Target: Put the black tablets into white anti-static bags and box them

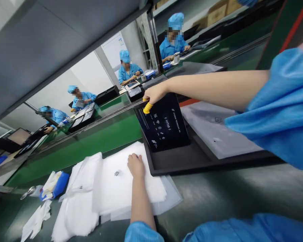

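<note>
My right hand [155, 95], with yellow finger cots on its fingertips, grips the upper left edge of a black tablet [170, 129]. White print on the tablet reads HYTAB beside small icons. It stands tilted in a shallow black tray [199, 153], its lower edge near the tray floor. My left hand [136, 165] rests on a stack of white plastic bags [116, 188], fingers bent on the top bag and apparently not closed round anything. A bag with a recycling mark [214, 129] lies across the right part of the tray, partly hidden by my right sleeve.
More white bags [78, 201] lie left of the stack, near a blue box [57, 185] with pale cloths and a white glove [36, 218]. A green conveyor belt [111, 131] runs behind the bench. Several co-workers in blue sit beyond it. A grey shelf [65, 40] hangs overhead.
</note>
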The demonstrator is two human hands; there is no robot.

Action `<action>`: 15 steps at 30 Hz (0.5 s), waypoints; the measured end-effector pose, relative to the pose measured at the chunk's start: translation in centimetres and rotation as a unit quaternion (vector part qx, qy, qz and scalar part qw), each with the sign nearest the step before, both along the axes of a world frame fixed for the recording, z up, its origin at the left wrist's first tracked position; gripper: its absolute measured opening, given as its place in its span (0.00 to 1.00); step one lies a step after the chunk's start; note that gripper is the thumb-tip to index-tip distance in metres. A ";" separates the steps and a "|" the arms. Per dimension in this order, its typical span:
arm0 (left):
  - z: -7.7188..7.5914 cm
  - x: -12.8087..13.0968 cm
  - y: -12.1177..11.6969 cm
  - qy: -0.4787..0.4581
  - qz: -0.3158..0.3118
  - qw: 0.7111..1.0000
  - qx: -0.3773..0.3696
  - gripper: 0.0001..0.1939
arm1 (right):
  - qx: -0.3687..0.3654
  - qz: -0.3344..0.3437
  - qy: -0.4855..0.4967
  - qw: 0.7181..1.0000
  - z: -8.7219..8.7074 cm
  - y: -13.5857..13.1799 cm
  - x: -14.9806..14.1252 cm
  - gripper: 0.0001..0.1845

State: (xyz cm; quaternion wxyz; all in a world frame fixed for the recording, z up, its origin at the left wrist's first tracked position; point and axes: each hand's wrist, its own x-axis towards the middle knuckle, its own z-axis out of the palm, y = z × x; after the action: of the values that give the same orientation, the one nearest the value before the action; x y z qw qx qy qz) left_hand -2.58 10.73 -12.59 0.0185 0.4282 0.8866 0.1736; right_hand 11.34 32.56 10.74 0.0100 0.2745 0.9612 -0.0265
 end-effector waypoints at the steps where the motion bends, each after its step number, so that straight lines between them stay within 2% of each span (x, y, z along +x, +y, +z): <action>1: 0.0 -0.1 -0.1 0.002 -0.004 1.000 0.003 0.11 | 0.016 0.014 -0.004 1.000 0.5 -1.4 0.5 0.18; 6: 0.0 -0.8 -0.9 -0.010 -0.065 0.998 0.016 0.10 | 0.085 0.024 0.023 0.996 1.5 -7.4 3.6 0.19; 10: 0.2 -1.5 -1.1 -0.028 -0.077 0.996 0.030 0.07 | 0.077 -0.016 0.165 0.983 1.8 -8.9 7.7 0.19; 13: 0.3 -1.2 -0.7 -0.047 -0.057 0.996 0.051 0.07 | 0.006 -0.063 0.318 0.946 0.9 -9.2 11.3 0.19; 15: 0.7 -0.7 -0.7 -0.067 -0.045 0.994 0.070 0.09 | -0.062 -0.091 0.433 0.895 -0.6 -9.8 13.6 0.17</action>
State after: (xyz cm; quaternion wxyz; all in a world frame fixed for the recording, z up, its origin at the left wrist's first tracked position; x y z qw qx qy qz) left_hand -3.25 10.08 -11.87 0.0555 0.4552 0.8491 0.2622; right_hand 24.92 22.76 10.15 -0.3925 0.3208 0.8376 -0.2035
